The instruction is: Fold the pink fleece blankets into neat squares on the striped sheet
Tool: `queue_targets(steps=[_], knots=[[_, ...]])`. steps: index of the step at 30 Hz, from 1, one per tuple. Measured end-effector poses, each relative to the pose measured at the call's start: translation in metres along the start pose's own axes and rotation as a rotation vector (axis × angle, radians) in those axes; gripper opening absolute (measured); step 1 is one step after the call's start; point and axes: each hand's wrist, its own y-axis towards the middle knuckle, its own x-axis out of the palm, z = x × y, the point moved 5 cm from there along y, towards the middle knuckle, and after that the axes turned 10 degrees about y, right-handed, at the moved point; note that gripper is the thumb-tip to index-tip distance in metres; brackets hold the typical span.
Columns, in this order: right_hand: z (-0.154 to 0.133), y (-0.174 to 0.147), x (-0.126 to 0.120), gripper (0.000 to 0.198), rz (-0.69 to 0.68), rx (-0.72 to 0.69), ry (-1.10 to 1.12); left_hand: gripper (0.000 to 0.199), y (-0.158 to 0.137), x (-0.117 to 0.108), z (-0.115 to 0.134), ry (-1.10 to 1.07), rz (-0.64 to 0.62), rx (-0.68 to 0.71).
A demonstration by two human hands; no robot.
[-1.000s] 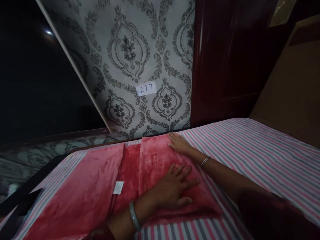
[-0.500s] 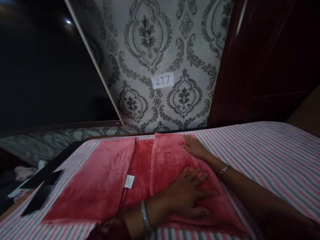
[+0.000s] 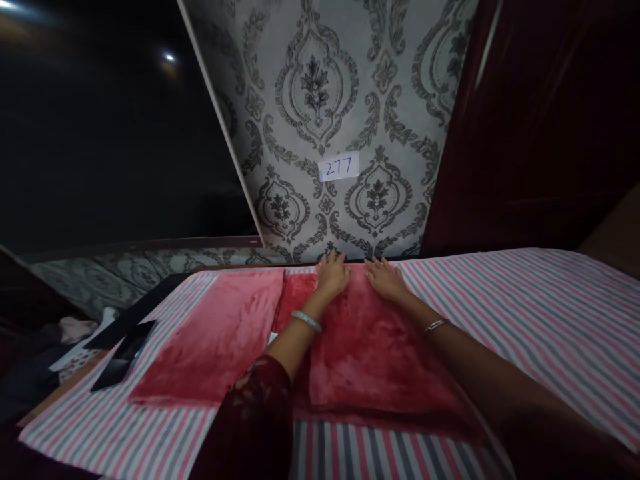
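A plush pink-red blanket (image 3: 380,360) lies with its left and right sides folded inward, and a darker strip shows between the two flaps. My left hand (image 3: 333,275) rests at the far edge of the right flap, near its inner corner, fingers apart. Just right of it, my right hand (image 3: 386,279) lies on the same far edge, its fingers spread too. Neither hand grips the fabric. My left forearm crosses over the strip and mostly covers a white tag (image 3: 273,337).
A striped cloth (image 3: 520,313) covers the surface under the blanket. At the left edge lies a dark flat object, perhaps a phone (image 3: 123,357). A large black screen (image 3: 125,133) stands behind on the left. A paper marked 277 (image 3: 339,167) is on the patterned wall.
My left hand has moved from the near middle of the right flap to its far edge, beside my right hand. My right hand stays near that edge. The view has shifted slightly.
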Motion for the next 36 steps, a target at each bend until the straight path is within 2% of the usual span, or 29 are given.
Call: queue_targets(steps=[2,4,8,16,19,23,27,31,34,36], knots=[[-0.001,-0.004,0.009,0.058,0.025,0.024,-0.018,0.057,0.01,0.02,-0.016,0.081,-0.136,-0.124],[0.002,-0.008,0.019,0.057,0.056,0.036,-0.035,0.061,0.008,0.043,-0.028,0.131,-0.219,-0.171],[0.011,-0.009,0.033,0.056,0.08,0.026,-0.023,0.065,-0.002,0.071,-0.041,0.177,-0.206,-0.173],[0.015,-0.006,0.036,0.057,0.093,0.011,-0.014,0.067,-0.001,0.071,-0.041,0.197,-0.182,-0.143],[0.013,-0.009,0.035,0.057,0.097,0.01,-0.01,0.068,-0.002,0.068,-0.039,0.154,-0.217,-0.156],[0.013,-0.009,0.032,0.058,0.053,0.01,-0.004,0.071,-0.01,0.05,-0.041,0.08,-0.286,-0.139],[0.019,-0.004,0.029,0.06,0.025,-0.007,0.045,0.067,-0.036,0.01,-0.062,0.145,-0.256,-0.077],[0.016,-0.002,0.022,0.062,0.112,-0.078,0.134,0.065,-0.081,-0.03,-0.108,0.267,-0.243,-0.178],[-0.008,-0.009,0.018,0.06,0.126,-0.257,0.251,0.058,-0.124,-0.047,-0.133,0.386,-0.222,-0.252],[-0.032,-0.015,0.015,0.054,0.123,-0.34,0.386,0.054,-0.155,-0.05,-0.137,0.412,-0.199,-0.232]])
